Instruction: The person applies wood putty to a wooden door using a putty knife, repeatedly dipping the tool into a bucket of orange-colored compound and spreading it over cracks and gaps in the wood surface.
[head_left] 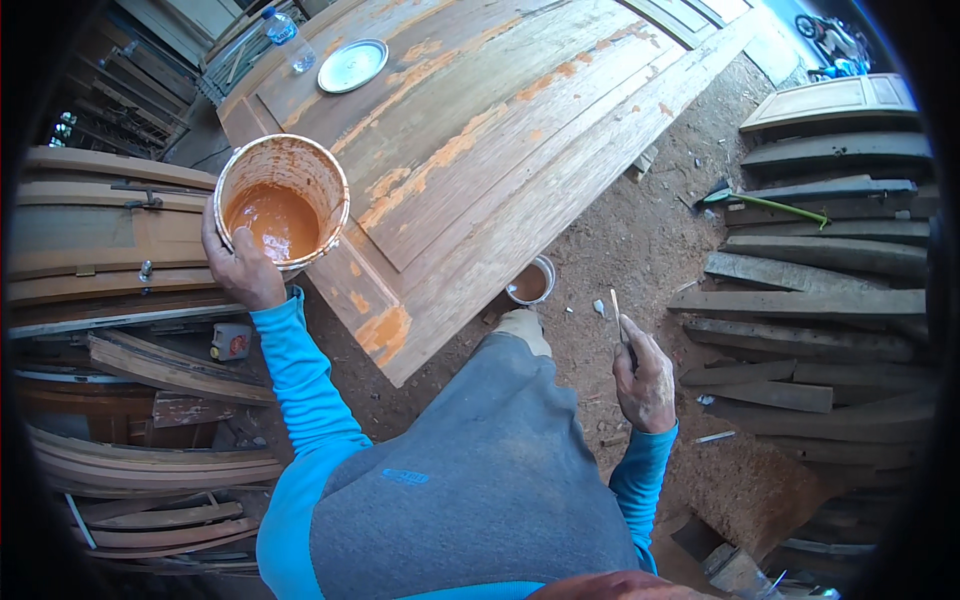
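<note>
While left hand (243,268) holds bucket (292,166) at panel (480,180) edge, right hand (646,378) clear

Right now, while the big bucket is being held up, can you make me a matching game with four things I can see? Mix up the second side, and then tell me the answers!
Things:
1. bucket
2. thin tool
3. white disc
4. bottle

Clues:
A. lying flat on the wooden panel
B. held in the left hand
C. clear, with a blue cap
D. held in the right hand

Right pairs: 1-B, 2-D, 3-A, 4-C
</note>
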